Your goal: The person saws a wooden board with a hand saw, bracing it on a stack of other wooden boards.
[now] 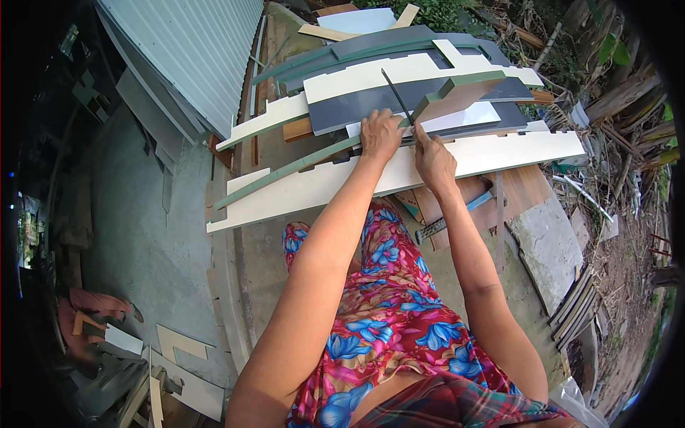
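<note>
My right hand (435, 158), fingers pinched around a thin dark bar-shaped tool (397, 96); my left hand (382, 134), fingers curled over a long, narrow green-edged board (292, 169) before me. Apparent step: edge-dressing; the next stroke calls for steady left-hand pressure.

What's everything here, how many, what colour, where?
Thin tool: one, dark, upper centre
Notched boards: several, white and green, centre
Dark boards: several, grey, upper centre
Hammer: one, blue and black, centre
Stone slab: one, grey, right
Cut panels: several, pale, lower left
Corrugated wall: one, pale, upper left
Plants: several, green, upper right
Other person: one, reddish-clothed, lower left
Floral garment: one, red-blue, lower centre
Left hand: one, bare, on board
Right hand: one, bare, holding thin tool
</note>
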Demonstrator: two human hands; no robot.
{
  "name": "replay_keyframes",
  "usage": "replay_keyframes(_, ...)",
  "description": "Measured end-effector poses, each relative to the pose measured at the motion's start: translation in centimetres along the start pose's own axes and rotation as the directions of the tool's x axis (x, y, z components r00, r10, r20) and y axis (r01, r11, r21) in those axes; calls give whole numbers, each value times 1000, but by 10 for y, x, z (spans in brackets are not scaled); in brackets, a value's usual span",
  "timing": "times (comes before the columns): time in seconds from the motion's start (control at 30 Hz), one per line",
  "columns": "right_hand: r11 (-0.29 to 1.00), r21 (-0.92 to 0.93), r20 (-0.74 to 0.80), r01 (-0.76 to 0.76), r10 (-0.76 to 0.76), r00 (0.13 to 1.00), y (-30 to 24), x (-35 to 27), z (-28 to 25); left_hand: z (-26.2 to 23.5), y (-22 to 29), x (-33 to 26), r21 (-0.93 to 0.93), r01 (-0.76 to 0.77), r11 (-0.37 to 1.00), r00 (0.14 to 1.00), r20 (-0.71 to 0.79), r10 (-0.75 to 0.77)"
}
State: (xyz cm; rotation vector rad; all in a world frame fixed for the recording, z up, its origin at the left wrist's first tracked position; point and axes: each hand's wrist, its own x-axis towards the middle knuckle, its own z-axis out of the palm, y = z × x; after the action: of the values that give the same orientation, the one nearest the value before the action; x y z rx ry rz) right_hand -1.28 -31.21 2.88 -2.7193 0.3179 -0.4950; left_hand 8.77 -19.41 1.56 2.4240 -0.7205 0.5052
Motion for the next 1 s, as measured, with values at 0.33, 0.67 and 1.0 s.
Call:
replay_keyframes(0.33, 998, -22, 127, -57, 59, 990, 0, -67, -46, -2, -8, 0, -5, -7, 1000, 999, -35, 7)
replay_keyframes(0.67, 1000, -19, -2, -8, 8, 1000, 1, -7, 0, 0, -3, -3, 17, 2, 1000, 1000, 15, -2)
replay_keyframes(1.0, 999, -31, 77, -18, 20, 997, 7, -51, -31, -3, -8, 0, 11, 1, 1000, 1000, -23, -1)
